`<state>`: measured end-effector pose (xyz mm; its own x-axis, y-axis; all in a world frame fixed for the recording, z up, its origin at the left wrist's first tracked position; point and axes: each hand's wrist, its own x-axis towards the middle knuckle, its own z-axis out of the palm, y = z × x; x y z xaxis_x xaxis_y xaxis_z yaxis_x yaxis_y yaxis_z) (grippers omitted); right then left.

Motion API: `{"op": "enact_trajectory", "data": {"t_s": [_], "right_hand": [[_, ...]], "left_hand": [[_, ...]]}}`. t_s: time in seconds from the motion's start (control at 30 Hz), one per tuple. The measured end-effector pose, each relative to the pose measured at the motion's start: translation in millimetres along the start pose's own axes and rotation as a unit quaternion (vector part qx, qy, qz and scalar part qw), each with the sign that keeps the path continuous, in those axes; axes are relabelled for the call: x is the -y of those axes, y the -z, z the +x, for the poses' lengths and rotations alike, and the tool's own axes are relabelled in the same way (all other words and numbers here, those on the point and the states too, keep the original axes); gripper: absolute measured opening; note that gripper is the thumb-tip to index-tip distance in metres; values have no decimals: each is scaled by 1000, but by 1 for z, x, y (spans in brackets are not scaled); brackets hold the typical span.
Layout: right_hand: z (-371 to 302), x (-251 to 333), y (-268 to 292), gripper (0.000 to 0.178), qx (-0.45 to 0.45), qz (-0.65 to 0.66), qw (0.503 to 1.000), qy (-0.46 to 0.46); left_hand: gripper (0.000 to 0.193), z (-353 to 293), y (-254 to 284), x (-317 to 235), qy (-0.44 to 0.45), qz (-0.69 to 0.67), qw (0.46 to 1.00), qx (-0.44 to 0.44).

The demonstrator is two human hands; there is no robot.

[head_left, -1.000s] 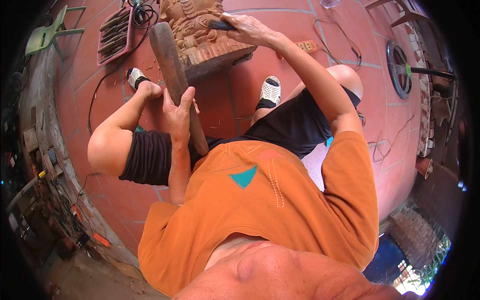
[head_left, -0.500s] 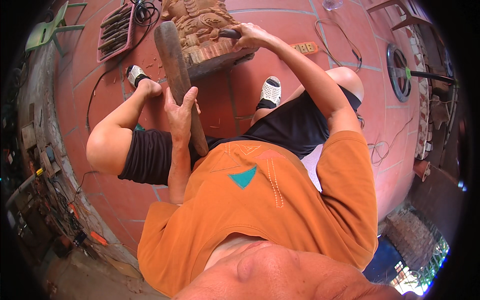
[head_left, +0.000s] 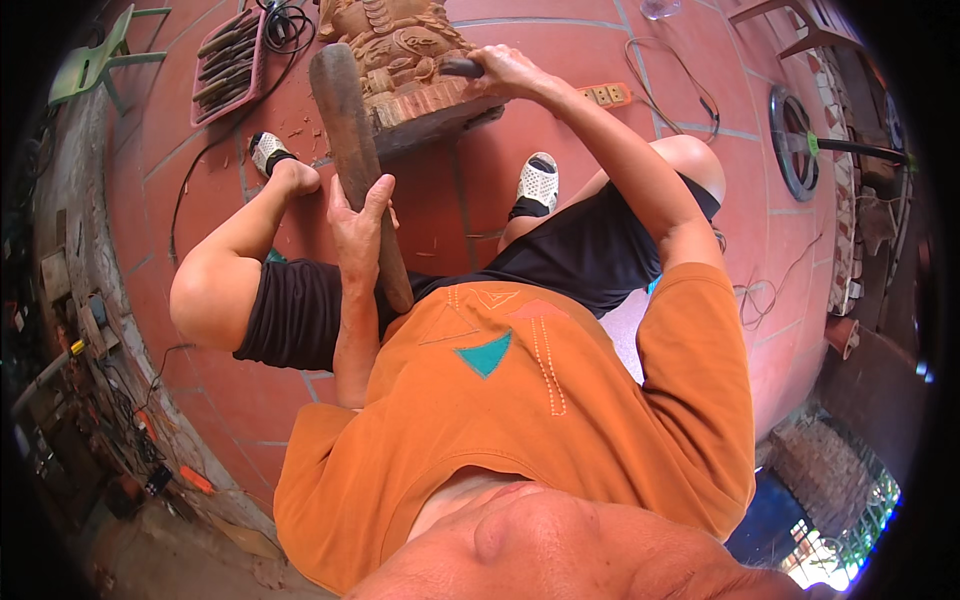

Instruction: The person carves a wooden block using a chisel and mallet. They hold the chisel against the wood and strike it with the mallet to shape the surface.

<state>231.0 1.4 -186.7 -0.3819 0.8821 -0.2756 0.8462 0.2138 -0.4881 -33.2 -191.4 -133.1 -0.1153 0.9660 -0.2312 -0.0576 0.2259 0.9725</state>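
Observation:
My left hand [head_left: 357, 232] is closed round a long wooden mallet [head_left: 345, 110], a plain club-like piece. Its thick end tilts up toward the carving, and its thin end rests near my lap. Beyond it stands a carved wooden figure [head_left: 405, 50] with brown relief work on a rough base; its top runs out of view. At the right side of that base, my right hand [head_left: 503, 72] is wrapped round a chisel [head_left: 461, 68]. Only the chisel's dark rounded end shows, pointing left; the blade is hidden. The mallet and chisel are apart.
A pink basket [head_left: 197, 100] of several carving tools lies at the far left, beside coiled black cable [head_left: 290, 28]. Wood chips [head_left: 296, 133] dot the red tiles. An orange power strip [head_left: 607, 95] with its cord is at the right. A green chair [head_left: 90, 70] stands far left.
The whole view has shifted very slightly. Both hands keep their grips, and the mallet and chisel stay in nearly the same places against the carving.

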Motion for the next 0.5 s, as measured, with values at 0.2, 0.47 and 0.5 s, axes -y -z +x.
{"op": "enact_trajectory", "data": {"t_s": [0.2,0.47,0.5], "right_hand": [[3,1,-12,36,6,4,999,40],[4,5,-10,34,12,-47,999,25],[4,5,-11,34,1,-55,998,38]], "left_hand": [[34,-1,-1,1,-8,13,1000,-1],[34,-1,0,1,-9,10,1000,-5],[34,-1,1,1,-10,12,1000,-5]]}}
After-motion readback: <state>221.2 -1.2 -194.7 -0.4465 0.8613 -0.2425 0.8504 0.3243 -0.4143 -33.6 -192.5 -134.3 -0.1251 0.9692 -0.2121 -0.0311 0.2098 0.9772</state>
